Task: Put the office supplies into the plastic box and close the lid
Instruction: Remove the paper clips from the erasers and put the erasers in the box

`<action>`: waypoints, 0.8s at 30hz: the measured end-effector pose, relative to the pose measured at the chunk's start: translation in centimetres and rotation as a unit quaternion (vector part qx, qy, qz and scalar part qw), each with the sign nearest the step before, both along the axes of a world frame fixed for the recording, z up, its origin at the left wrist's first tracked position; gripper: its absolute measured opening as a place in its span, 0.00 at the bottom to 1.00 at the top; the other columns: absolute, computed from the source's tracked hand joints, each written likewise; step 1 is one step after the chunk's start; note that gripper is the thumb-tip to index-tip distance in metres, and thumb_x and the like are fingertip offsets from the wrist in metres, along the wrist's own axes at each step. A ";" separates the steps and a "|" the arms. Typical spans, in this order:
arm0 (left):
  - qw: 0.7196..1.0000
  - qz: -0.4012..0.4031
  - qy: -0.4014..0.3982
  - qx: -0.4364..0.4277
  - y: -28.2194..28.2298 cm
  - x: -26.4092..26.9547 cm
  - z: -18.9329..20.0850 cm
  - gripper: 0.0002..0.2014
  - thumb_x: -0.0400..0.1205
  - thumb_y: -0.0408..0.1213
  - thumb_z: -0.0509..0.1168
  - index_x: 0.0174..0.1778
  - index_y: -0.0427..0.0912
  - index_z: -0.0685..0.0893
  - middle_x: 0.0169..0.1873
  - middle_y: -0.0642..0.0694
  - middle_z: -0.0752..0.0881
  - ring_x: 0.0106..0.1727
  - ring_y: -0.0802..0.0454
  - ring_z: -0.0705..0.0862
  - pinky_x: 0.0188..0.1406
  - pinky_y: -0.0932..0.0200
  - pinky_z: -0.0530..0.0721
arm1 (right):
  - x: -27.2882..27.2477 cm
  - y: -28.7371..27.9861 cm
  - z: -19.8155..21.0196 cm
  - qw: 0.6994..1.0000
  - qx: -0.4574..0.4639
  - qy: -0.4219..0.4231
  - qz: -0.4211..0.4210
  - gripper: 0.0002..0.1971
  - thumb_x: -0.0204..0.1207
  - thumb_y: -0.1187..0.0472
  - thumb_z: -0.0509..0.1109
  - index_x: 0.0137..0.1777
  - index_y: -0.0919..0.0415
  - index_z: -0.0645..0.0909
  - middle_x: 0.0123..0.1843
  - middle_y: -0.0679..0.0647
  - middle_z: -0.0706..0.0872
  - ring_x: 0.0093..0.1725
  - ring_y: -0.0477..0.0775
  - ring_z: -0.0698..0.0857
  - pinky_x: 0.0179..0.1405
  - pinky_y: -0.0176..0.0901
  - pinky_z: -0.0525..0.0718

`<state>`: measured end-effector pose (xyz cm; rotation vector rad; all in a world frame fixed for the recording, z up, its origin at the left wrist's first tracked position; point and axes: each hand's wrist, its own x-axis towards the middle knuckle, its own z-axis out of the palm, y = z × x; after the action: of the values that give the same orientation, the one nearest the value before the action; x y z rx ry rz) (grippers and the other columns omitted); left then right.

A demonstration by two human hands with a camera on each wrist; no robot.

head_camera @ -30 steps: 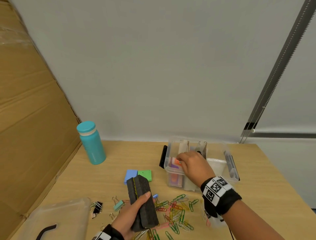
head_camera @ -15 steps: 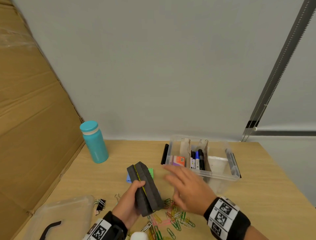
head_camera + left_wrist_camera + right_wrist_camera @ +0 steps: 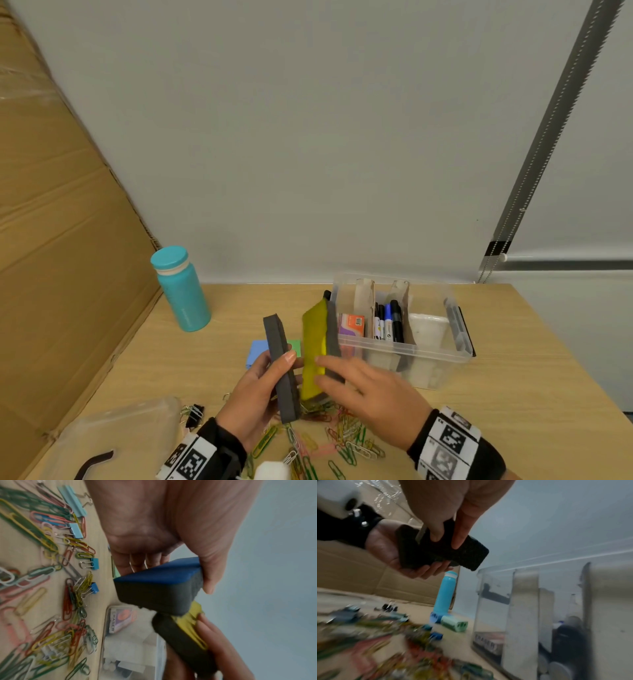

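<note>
Two grey foam board erasers are held apart above the table. My left hand (image 3: 274, 373) grips the blue-backed eraser (image 3: 281, 370) (image 3: 159, 586), thumb on its front edge. My right hand (image 3: 337, 371) pinches the yellow-backed eraser (image 3: 314, 346) (image 3: 188, 627) (image 3: 453, 551) just to the right of it, beside the box. The clear plastic box (image 3: 404, 353) stands open at the right, with markers (image 3: 388, 322), a small orange eraser pack (image 3: 351, 323) and cardboard dividers inside. Its lid (image 3: 102, 435) lies at the lower left.
Several coloured paper clips (image 3: 342, 442) and binder clips (image 3: 193, 413) lie scattered below my hands. A blue block (image 3: 257, 353) and a green block (image 3: 295, 346) lie behind the erasers. A teal bottle (image 3: 181, 291) stands by the cardboard wall (image 3: 68, 240).
My right hand left the box, swung down to the left and pulled the yellow-backed eraser away from the one in my left hand. The pair is now split.
</note>
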<state>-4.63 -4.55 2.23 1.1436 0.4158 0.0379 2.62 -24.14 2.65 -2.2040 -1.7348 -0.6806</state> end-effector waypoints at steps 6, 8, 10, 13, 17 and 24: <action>0.999 0.034 0.009 -0.009 0.5 -0.2 -0.7 0.22 0.72 0.48 0.69 0.60 0.42 0.80 0.43 0.40 0.86 0.45 0.41 0.84 0.51 0.45 0.81 | 3.8 -1.1 2.1 0.980 0.113 0.052 -0.153 0.25 0.72 0.67 0.75 0.68 0.59 0.76 0.72 0.56 0.79 0.52 0.54 0.88 0.38 0.41 0.90; 0.999 0.040 0.023 -0.020 0.5 -0.3 -1.0 0.18 0.77 0.45 0.67 0.60 0.41 0.79 0.43 0.39 0.85 0.44 0.42 0.84 0.48 0.46 0.82 | 5.0 -1.1 2.2 0.976 0.075 0.068 -0.194 0.23 0.74 0.64 0.75 0.69 0.56 0.76 0.72 0.53 0.79 0.50 0.52 0.89 0.33 0.40 0.88; 0.998 0.043 0.039 -0.032 0.5 -0.3 -1.1 0.18 0.79 0.45 0.66 0.61 0.40 0.78 0.42 0.39 0.84 0.42 0.42 0.84 0.43 0.48 0.83 | 5.8 -0.7 2.2 0.975 0.019 0.079 -0.205 0.22 0.73 0.63 0.76 0.66 0.54 0.78 0.69 0.51 0.81 0.50 0.53 0.89 0.35 0.41 0.86; 0.997 0.041 0.059 -0.035 0.7 -0.3 -1.5 0.21 0.79 0.48 0.66 0.62 0.38 0.77 0.41 0.39 0.83 0.36 0.46 0.83 0.33 0.52 0.83 | 6.8 0.2 2.8 0.965 -0.033 0.149 -0.213 0.15 0.78 0.60 0.68 0.65 0.53 0.79 0.66 0.49 0.83 0.53 0.56 0.87 0.43 0.45 0.84; 0.997 0.040 0.065 -0.026 0.8 -0.4 -1.7 0.21 0.79 0.50 0.65 0.58 0.37 0.77 0.38 0.41 0.81 0.30 0.49 0.81 0.29 0.54 0.79 | 8.1 1.2 3.6 0.941 -0.117 0.185 -0.258 0.10 0.78 0.59 0.64 0.58 0.54 0.78 0.56 0.50 0.85 0.51 0.56 0.85 0.44 0.46 0.79; 0.993 0.022 0.117 0.006 0.7 -0.8 -1.8 0.21 0.81 0.51 0.63 0.57 0.34 0.77 0.34 0.40 0.80 0.29 0.49 0.78 0.24 0.58 0.79 | 10.0 2.7 3.9 0.911 -0.208 0.222 -0.280 0.07 0.75 0.64 0.67 0.43 0.54 0.72 0.44 0.51 0.80 0.44 0.56 0.82 0.39 0.44 0.76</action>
<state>-5.41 -3.85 0.42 1.1552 0.6488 -0.0559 12.60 -21.46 6.59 -2.8911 -1.0866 0.1349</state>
